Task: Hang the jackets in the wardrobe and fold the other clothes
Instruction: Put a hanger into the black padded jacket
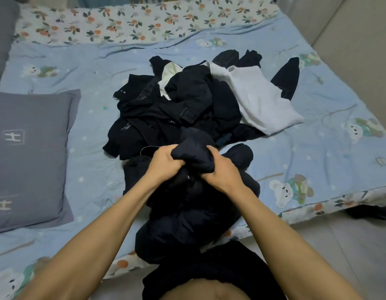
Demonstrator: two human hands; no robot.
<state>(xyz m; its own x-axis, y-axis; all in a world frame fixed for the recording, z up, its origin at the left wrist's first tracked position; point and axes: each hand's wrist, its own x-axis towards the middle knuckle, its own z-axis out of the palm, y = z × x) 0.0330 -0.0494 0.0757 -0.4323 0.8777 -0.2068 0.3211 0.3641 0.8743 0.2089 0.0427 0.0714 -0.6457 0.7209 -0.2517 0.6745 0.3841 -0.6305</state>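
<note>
- A grey rectangular fabric pillow [28, 154] with pale stitched marks is seen at nine o'clock, lying flat on the bed, well apart from the clothes.
- A heap of black garments [166, 109] is piled at the centre of the light blue bear-print quilt [317, 152], just beyond the hands at twelve o'clock.
- The left hand [166, 162] is closed in a fist round a bunched dark navy padded jacket [194, 155], gripped at its upper edge.
- The jacket's bulk is draped downward at six o'clock over the near edge of the bed, between the forearms.
- The right hand [222, 169] is likewise clenched on the same jacket, close beside the left.
- A white folded knit garment [261, 102] is laid at one o'clock, touching the black heap.
- A floral orange-and-green sheet [133, 22] is spread along the far side at twelve o'clock.
- A beige wall [360, 50] is seen at two o'clock, and pale floor at five o'clock.
</note>
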